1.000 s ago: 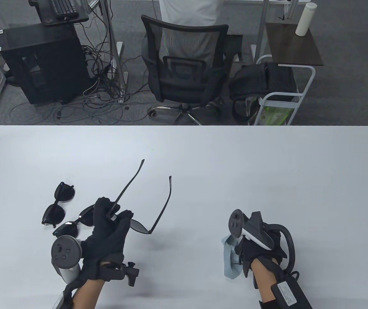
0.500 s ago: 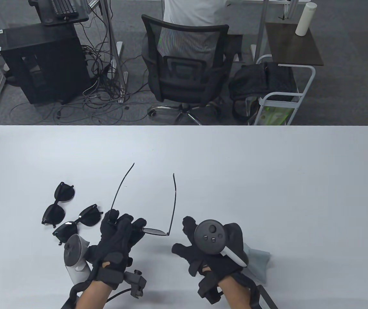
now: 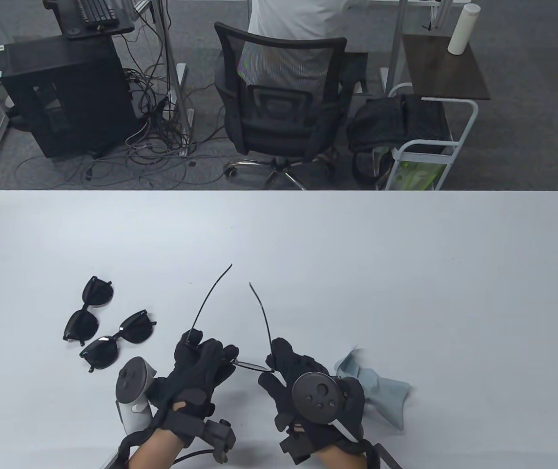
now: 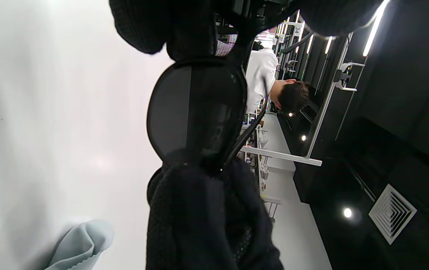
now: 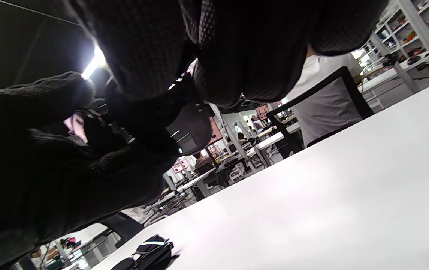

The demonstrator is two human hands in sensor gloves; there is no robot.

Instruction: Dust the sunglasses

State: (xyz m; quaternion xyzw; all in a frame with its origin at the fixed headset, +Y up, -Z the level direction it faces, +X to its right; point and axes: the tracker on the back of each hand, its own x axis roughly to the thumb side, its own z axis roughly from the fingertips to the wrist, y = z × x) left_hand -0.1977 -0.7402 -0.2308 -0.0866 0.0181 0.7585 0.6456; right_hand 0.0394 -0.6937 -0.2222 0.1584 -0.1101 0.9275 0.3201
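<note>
Above white table [image 3: 405,254], both hands' fingers [image 3: 210,349] pinch sunglasses [image 3: 249,365] between them.

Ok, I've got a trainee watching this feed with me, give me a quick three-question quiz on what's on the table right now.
1. True or false: the light blue cloth lies on the table, beside the right hand.
2. Besides the pair being held, how many pairs of sunglasses lie on the table?
   A. one  B. two  C. three
3. Fill in: the held sunglasses have their temple arms ____ (folded or unfolded).

Key
1. True. The cloth sits to the right of that hand, not in it.
2. B. A far pair and a near pair lie left of the left hand.
3. Unfolded; both hands hold the frame front, arms pointing away from the person.
</note>
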